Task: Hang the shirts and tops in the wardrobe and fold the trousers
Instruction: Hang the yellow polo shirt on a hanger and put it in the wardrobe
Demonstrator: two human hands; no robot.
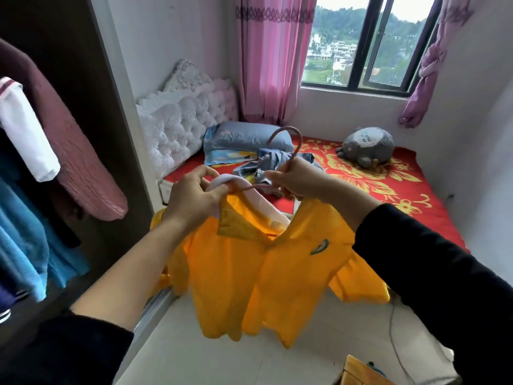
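A yellow polo shirt (266, 279) with a small dark chest badge hangs in front of me above the floor. A pink hanger (288, 140) sits partly inside its collar, hook pointing up. My left hand (194, 198) grips the collar and the hanger's left shoulder. My right hand (297, 179) pinches the hanger at the base of its hook, beside the right side of the collar. On the bed behind lies a crumpled pile of grey-blue clothes (269, 162). The open wardrobe (83, 93) at left holds hung maroon, white and blue garments.
A bed with a red floral sheet (388, 190) fills the middle and right, with a blue pillow (244, 137), a grey plush toy (366, 145) and a white tufted headboard (183, 123). Pink curtains flank the window. A wooden furniture corner (358, 370) shows at bottom right.
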